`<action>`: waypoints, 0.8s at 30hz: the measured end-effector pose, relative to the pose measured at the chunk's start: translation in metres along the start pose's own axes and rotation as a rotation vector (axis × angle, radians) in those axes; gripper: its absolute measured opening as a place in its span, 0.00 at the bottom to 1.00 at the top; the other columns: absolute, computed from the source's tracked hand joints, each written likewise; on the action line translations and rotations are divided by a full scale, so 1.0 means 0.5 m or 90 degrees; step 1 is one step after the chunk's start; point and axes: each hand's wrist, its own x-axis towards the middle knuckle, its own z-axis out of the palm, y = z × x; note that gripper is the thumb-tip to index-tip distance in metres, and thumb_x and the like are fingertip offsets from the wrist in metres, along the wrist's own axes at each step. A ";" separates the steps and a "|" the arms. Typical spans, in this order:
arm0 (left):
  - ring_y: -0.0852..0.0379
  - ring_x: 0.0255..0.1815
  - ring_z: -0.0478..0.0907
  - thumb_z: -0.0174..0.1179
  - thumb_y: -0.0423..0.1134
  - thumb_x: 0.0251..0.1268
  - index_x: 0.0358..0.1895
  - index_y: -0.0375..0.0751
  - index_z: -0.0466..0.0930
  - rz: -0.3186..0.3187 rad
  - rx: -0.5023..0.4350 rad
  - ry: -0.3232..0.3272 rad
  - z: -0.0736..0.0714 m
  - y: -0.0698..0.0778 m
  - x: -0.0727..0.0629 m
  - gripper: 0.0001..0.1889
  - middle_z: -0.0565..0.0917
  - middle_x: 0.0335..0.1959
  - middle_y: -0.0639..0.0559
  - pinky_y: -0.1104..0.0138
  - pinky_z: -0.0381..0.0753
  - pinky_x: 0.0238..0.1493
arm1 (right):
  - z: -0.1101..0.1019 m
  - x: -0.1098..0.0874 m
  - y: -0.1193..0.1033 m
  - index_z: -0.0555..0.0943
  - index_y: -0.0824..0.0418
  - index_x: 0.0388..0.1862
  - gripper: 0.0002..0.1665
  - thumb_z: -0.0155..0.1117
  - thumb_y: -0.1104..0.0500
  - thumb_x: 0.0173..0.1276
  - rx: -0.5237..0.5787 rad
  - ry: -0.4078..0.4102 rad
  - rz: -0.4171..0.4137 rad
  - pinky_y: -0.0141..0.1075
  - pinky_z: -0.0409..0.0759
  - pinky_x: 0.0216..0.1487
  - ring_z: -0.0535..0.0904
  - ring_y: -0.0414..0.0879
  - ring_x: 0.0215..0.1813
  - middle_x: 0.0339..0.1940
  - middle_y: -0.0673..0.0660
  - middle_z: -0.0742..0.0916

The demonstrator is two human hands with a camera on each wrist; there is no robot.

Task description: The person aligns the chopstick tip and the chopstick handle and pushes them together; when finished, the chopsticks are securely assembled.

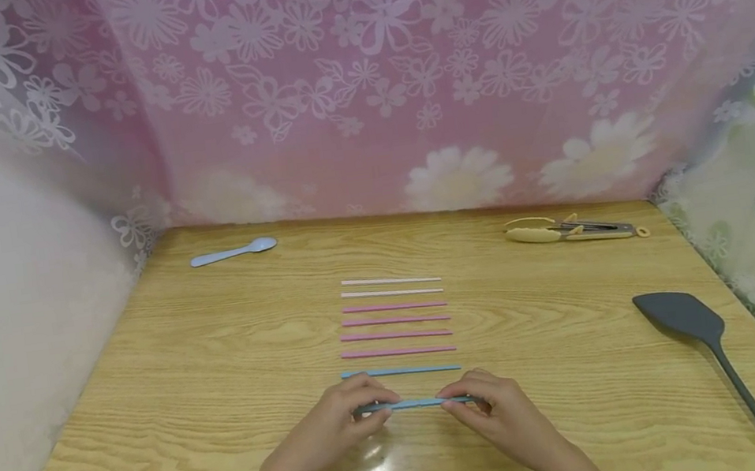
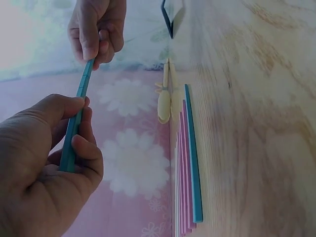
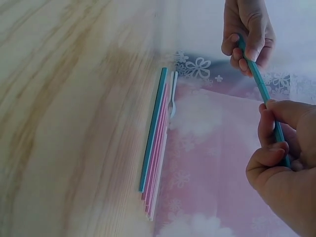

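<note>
Both hands hold one blue chopstick (image 1: pixel 417 403) level between them, lifted off the table near its front. My left hand (image 1: pixel 344 416) pinches its left end between thumb and fingers; my right hand (image 1: pixel 498 404) pinches the right end. In the left wrist view, the curled fingers of the left hand (image 2: pixel 54 148) wrap the thick end. Just beyond the hands, another blue chopstick (image 1: pixel 406 371) lies on the wood. Behind it several pink chopsticks (image 1: pixel 400 351) and two white chopsticks (image 1: pixel 392 292) lie in parallel, spaced rows.
A pale blue spoon (image 1: pixel 229 253) lies at the back left of the wooden table (image 1: pixel 209 369). Yellow-tipped tongs (image 1: pixel 573 229) lie at the back right, and a dark grey spatula (image 1: pixel 682 315) along the right edge. Flowered cloth (image 1: pixel 361 110) hangs around the sides and back.
</note>
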 end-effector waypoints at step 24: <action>0.66 0.38 0.73 0.57 0.33 0.67 0.49 0.37 0.82 -0.033 0.046 0.010 -0.016 -0.018 0.012 0.11 0.79 0.41 0.53 0.74 0.79 0.39 | -0.006 0.023 0.031 0.85 0.64 0.39 0.15 0.70 0.74 0.51 -0.076 0.016 -0.053 0.27 0.74 0.33 0.69 0.37 0.37 0.36 0.48 0.79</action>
